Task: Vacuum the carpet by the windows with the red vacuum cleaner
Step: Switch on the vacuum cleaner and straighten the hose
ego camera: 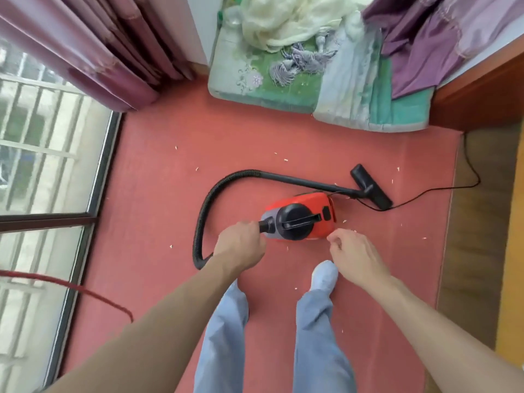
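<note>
The red vacuum cleaner (pixel 304 209) with a black carry handle sits on the red carpet (pixel 158 177) in front of my feet. Its black ribbed hose (pixel 202 211) loops left, and the rigid tube runs right to the black floor nozzle (pixel 371 186), which lies on the carpet. My left hand (pixel 239 245) grips the hose where it joins the vacuum's front end. Just below the vacuum's right side hovers my right hand (pixel 354 255), fingers loosely curled and holding nothing. Small white scraps are scattered over the carpet.
Barred windows (pixel 42 154) and pink curtains (pixel 93 55) line the left side. Folded green bedding with cloths (pixel 283 80) lies at the carpet's far edge. A black power cord (pixel 442 190) trails right onto the wooden floor. A red cord (pixel 85 292) lies at lower left.
</note>
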Demonstrator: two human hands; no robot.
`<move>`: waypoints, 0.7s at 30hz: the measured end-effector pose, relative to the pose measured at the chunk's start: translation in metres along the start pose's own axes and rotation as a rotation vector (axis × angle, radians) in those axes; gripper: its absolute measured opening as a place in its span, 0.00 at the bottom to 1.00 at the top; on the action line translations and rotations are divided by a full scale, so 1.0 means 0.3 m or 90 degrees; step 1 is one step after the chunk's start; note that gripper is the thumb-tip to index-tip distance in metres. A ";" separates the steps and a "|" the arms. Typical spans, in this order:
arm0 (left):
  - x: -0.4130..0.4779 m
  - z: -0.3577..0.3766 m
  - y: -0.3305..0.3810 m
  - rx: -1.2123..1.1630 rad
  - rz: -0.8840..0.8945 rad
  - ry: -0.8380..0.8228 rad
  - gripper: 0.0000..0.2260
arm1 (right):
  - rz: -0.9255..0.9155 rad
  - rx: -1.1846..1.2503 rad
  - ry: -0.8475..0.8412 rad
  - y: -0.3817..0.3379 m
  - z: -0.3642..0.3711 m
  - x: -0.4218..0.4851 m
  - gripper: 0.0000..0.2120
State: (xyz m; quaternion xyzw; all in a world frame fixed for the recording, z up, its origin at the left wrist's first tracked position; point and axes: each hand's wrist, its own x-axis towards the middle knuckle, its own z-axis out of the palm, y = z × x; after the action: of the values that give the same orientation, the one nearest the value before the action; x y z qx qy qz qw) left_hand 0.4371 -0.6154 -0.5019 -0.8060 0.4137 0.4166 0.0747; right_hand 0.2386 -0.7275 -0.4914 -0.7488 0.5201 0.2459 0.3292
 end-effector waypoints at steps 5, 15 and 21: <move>0.271 0.260 0.132 -0.063 0.015 0.000 0.14 | 0.033 0.016 -0.048 0.216 0.168 0.217 0.20; 0.840 0.697 0.328 0.147 0.143 0.073 0.19 | 0.016 0.153 -0.056 0.451 0.450 0.620 0.29; 0.915 0.836 0.326 0.181 0.063 0.121 0.14 | 0.041 0.165 -0.028 0.495 0.547 0.827 0.33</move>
State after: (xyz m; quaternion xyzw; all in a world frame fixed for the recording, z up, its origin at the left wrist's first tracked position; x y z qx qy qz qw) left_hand 0.2981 -0.7279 -0.8422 -0.8016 0.5130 0.2790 0.1280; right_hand 0.1786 -0.7938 -0.8116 -0.6770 0.5642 0.2036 0.4265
